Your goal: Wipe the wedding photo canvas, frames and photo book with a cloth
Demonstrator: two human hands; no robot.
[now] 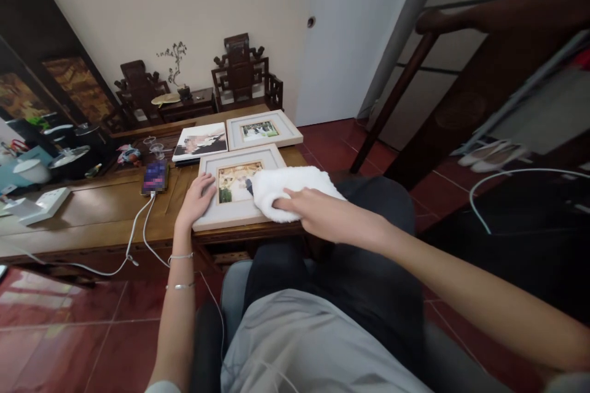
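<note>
A pale framed photo (209, 167) lies face up at the near edge of the wooden table. My left hand (199, 196) rests with its fingers spread on the frame's left side. In my right hand (310, 210) is a fluffy white cloth (299, 181), with the thumb or a finger pressed into its near side. The cloth covers the frame's right part and hangs past the table edge. Behind it lie a second framed photo (259, 130) and a photo album (201, 141), or a similar flat printed piece.
A phone (155, 177) with a white cable (138, 221) lies left of the frame. Further left are a power strip (46, 204) and a dark lidded pot (70, 158). A wooden chair (399, 92) stands close on my right. Dark carved chairs (242, 70) stand by the wall.
</note>
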